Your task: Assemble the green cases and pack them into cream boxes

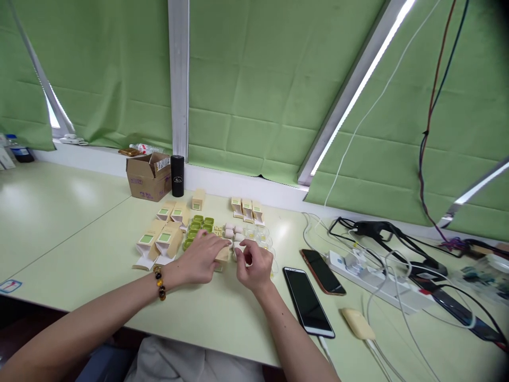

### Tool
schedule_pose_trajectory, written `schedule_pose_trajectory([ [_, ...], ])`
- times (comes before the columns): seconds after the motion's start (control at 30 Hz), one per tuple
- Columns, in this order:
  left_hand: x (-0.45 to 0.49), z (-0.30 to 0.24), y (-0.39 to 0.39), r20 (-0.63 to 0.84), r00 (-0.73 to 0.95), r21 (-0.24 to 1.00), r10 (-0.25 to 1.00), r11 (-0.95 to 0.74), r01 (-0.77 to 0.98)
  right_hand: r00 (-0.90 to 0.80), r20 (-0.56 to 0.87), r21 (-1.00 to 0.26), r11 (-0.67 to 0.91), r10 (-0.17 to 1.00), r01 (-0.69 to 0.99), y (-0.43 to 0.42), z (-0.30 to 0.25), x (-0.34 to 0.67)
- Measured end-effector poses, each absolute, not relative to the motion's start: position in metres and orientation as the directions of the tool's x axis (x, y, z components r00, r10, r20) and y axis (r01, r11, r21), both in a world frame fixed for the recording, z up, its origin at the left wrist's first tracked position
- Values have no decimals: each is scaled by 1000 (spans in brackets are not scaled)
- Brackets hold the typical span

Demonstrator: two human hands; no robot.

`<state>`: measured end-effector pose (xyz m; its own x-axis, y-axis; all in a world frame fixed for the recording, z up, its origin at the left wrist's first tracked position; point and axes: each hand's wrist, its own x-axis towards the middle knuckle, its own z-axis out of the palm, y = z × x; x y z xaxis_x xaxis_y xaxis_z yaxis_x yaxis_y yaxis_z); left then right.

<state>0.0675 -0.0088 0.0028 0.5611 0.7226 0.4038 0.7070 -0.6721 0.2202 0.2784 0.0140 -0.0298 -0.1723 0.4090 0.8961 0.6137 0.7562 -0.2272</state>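
Grip: left hand (201, 261) closed around a small tan box (223, 255) low over the table (79, 223), right hand (254, 266) curled narrow at its end, hold indiscernible; bracing the box on the table seems wise.

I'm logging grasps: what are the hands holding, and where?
The left hand grips a small tan box at one end; the right hand cannot be told.

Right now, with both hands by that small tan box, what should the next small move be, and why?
Probably ease the right hand toward the tan box: the left hand holds it, and the right fingers curl just beside it. Whether they pinch anything is unclear.
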Motion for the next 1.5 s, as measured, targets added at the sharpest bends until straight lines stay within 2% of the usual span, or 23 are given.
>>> schedule_pose_trajectory([
  [0.17, 56, 32, 17, 436, 467, 197, 770, -587, 785, -181, 921, -195, 811, 345, 552, 9, -28, 276],
  [0.4, 44, 75, 110, 446, 386, 53, 808, -455, 889, -337, 864, -165, 842, 375, 514, 1, -30, 265],
  [0.47, 44, 76, 137, 405, 385, -12, 829, -417, 909, -362, 850, -167, 847, 384, 505, 0, -31, 262],
  [0.73, 54, 37, 204, 287, 366, -76, 885, -360, 930, -489, 759, -155, 849, 430, 506, -2, -43, 255],
  [0.9, 57, 16, 218, 264, 323, -71, 909, -316, 946, -534, 731, -119, 849, 425, 514, -2, -46, 254],
  [1.07, 67, 9, 203, 306, 267, -40, 914, -268, 963, -542, 727, -116, 854, 421, 508, -2, -45, 253],
  [1.3, 101, 1, 158, 325, 306, -31, 895, -314, 949, -550, 725, -113, 859, 415, 500, -3, -44, 250],
  [1.5, 108, -8, 168, 308, 264, 32, 914, -287, 957, -557, 715, -116, 857, 423, 502, -2, -45, 251],
])
